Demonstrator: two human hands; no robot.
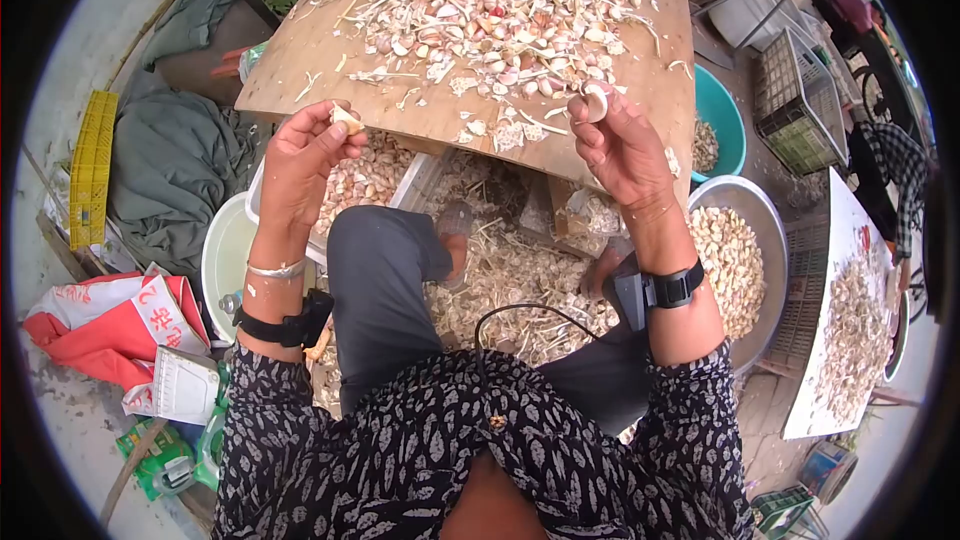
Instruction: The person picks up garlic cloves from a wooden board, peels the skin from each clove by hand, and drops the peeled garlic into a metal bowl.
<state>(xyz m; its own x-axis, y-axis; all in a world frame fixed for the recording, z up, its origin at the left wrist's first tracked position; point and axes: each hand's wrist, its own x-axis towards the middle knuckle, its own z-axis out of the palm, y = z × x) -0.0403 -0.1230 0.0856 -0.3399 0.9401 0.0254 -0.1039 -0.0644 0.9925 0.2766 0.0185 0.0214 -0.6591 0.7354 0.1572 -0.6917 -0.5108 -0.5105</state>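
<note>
My left hand is raised at the table's near left edge, its thumb and fingers pinching a pale garlic clove. Across from it, my right hand grips another whitish garlic clove between thumb and forefinger. Both hands are well apart, in front of the wooden table. Spread over that table is a heap of garlic cloves with dry stalks and loose skins. A few skin scraps lie near the front edge between my hands.
Below left sits a white crate of cloves beside a pale green basin. At right are a metal bowl of cloves and a teal basin. Garlic skins litter the ground around my feet. Another person's checked sleeve shows far right.
</note>
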